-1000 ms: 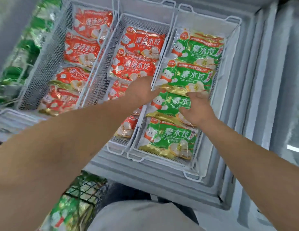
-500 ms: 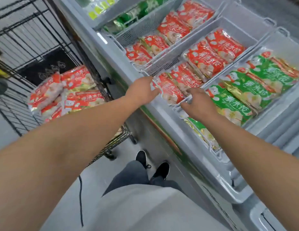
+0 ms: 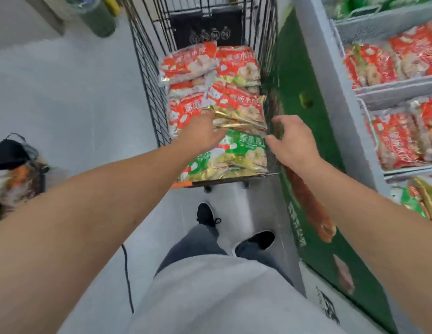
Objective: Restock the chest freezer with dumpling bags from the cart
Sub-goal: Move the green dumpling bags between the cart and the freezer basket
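Note:
A black wire cart (image 3: 147, 68) stands ahead of me, stacked with red dumpling bags (image 3: 234, 66) at the back and green dumpling bags (image 3: 244, 153) at the near end. My left hand (image 3: 200, 133) reaches over the near bags, its fingers hidden against the red and green packs; whether it grips one is unclear. My right hand (image 3: 292, 141) hovers at the cart's right edge with fingers loosely curled and nothing in it. The chest freezer (image 3: 316, 75) runs along the right, its baskets holding red bags (image 3: 398, 141).
The freezer's green front panel (image 3: 297, 131) presses close to the cart's right side. A dark basket with goods (image 3: 12, 169) sits on the grey floor at the left. A black cable (image 3: 128, 280) trails on the floor near my feet (image 3: 207, 213).
My view has swung left from the freezer baskets to the cart. Both hands left the green bags in the freezer and moved over the cart's near bags.

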A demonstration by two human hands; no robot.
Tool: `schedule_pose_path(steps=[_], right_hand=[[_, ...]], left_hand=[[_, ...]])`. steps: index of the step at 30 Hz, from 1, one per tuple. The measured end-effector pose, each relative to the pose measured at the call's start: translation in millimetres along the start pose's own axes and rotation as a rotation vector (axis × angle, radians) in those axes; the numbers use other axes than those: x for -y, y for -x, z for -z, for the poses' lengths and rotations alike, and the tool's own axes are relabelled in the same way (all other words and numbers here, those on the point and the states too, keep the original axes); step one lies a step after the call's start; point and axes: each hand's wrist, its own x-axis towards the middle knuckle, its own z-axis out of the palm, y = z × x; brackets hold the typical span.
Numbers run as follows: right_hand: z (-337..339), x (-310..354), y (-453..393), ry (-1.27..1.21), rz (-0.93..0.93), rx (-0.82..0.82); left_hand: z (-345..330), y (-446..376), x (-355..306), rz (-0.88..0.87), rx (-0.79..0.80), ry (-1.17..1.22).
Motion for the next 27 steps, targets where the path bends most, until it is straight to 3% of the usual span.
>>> schedule_pose_path(steps=[5,11,27], right_hand=[[-54,37,-22,0.036,-0.026,0.126],[-93,44,-40,0.089,-0.053,0.233],[-139,-6,-122,0.124,-0.137,0.435]], left_hand=[[5,-3,75,0.041,0.018,0.023],[-8,-11,114,0.079,0.069,0.077],[-76,-92,95,0.214,0.304,0.144]])
